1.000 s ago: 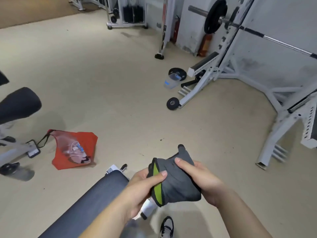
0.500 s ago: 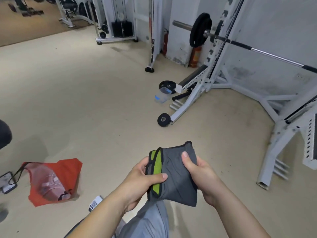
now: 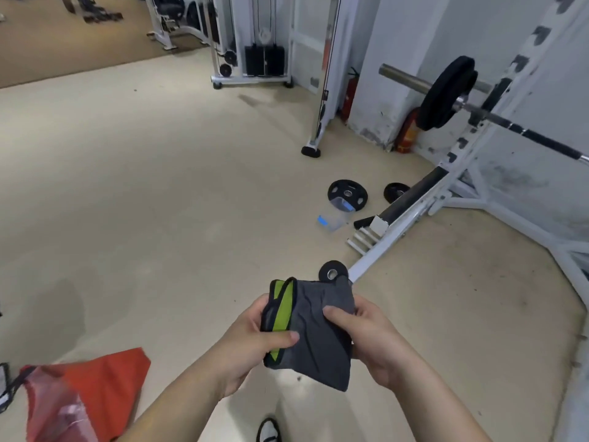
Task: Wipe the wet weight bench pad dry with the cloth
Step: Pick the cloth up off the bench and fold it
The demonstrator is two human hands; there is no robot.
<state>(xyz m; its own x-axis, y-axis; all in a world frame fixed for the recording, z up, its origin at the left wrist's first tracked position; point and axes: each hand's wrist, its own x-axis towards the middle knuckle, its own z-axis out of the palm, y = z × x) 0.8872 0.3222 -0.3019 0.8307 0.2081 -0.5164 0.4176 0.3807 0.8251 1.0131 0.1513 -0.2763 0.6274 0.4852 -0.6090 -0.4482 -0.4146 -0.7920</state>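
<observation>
You had the cloth held between both hands, up off the floor in the near middle of the view, just beyond your shoe. Your left hand took its left side, thumb laid across the green strip. Your right hand took the right side, thumb on the grey face. So your fingers were clamped on it from both sides (how far they wrapped round the back, I could not tell).

The cloth was folded into a small packet. Its long axis ran near to far, with the near end leaning slightly right, and the green strip followed the same line down the left edge. Its far edge pointed toward the foot of the white rack. It sat evenly between your hands, with neither one nearer.

The only padding in sight was the black bench pad in that rack, far and to the right, well apart from the cloth. Its length ran from near-left to far-right. Whether that was the wet one I could not tell, as no sheen or drops showed on it.

If it was, your right hand was on the nearer side. I judged that wiping had not begun. The fold would want opening to a flat face, then strokes along the pad's length.
</observation>
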